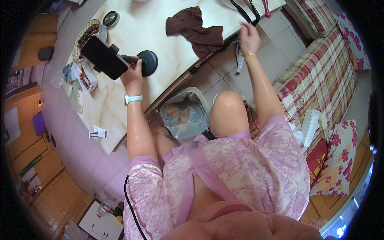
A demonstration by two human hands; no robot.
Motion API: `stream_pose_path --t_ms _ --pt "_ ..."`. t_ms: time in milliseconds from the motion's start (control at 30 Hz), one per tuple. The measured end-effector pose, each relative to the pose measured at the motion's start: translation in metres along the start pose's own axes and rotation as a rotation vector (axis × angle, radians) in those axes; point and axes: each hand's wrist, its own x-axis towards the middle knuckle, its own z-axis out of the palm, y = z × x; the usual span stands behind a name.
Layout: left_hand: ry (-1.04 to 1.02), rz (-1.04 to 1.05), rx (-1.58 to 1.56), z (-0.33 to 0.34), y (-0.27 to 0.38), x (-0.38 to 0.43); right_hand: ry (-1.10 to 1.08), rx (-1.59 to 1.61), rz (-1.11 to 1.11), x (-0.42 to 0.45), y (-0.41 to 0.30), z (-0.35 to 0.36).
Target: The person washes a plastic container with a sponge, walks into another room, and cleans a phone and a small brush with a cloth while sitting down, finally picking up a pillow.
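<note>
My left hand point(133, 76) has its fingers on the stem of a black phone stand with a round base point(149, 63) on the marble-look table point(144, 33). A smartphone point(105, 57) with a dark screen sits tilted in the stand's clamp, hiding part of the hand. My right hand point(249, 38) is raised beyond the table's edge, fingers loosely bent, with nothing visible in it. Close to its fingertips lie black straps point(244, 12). Left of that hand, a crumpled brown cloth point(199, 31) spreads over the table and reaches its near edge.
A lined waste bin point(184, 112) stands beside my knees, below the table edge. Beaded strings fill a woven basket point(78, 45) and a white plastic box point(85, 78). A round black-rimmed lid point(111, 19) lies farther back. To the right is a plaid-covered sofa point(324, 72).
</note>
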Motion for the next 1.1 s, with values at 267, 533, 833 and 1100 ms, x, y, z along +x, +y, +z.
stream_pose_path --t_ms 267,533,833,1100 --pt "-0.035 -0.026 0.035 -0.02 -0.006 -0.002 -0.525 -0.558 0.755 -0.134 0.176 -0.02" --pt "-0.058 -0.013 -0.022 -0.034 -0.017 -0.005 -0.639 -0.51 1.016 -0.174 0.194 0.016" --pt "-0.088 -0.067 -0.053 -0.031 -0.019 -0.008 -0.451 -0.674 0.892 -0.162 0.177 -0.016" --pt "-0.063 -0.132 -0.046 -0.005 -0.022 -0.003 -0.274 -0.763 0.615 -0.095 0.136 -0.068"
